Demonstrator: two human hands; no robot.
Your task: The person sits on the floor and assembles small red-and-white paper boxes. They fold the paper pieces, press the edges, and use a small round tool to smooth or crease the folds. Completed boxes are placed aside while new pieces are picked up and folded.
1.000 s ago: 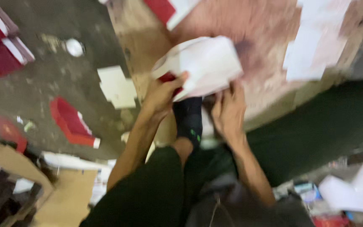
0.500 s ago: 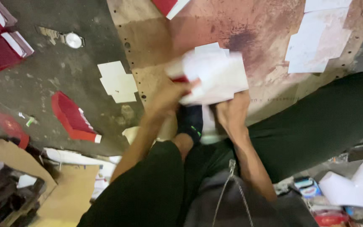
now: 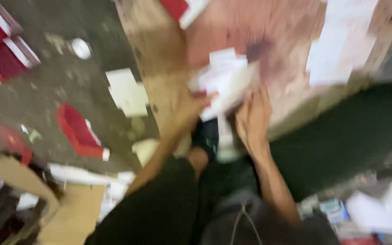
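Note:
Both my hands hold a white folded cardboard piece [image 3: 225, 79] with a bit of red on it, over a worn wooden board [image 3: 159, 59]. My left hand [image 3: 189, 113] grips its lower left side. My right hand [image 3: 252, 115] grips its lower right edge. The picture is blurred, so the finger positions are unclear. My legs in dark trousers fill the lower middle.
Red and white box parts lie on the grey floor: one [image 3: 78, 131] left of my knee, others [image 3: 1, 41] at the top left. White sheets [image 3: 125, 93] lie beside the board, more white pieces [image 3: 336, 50] on it. Brown cardboard [image 3: 73, 213] sits at the lower left.
The white piece has been turned and shifted in my hands, looking more folded and narrower than before. The camera view has moved and blurred.

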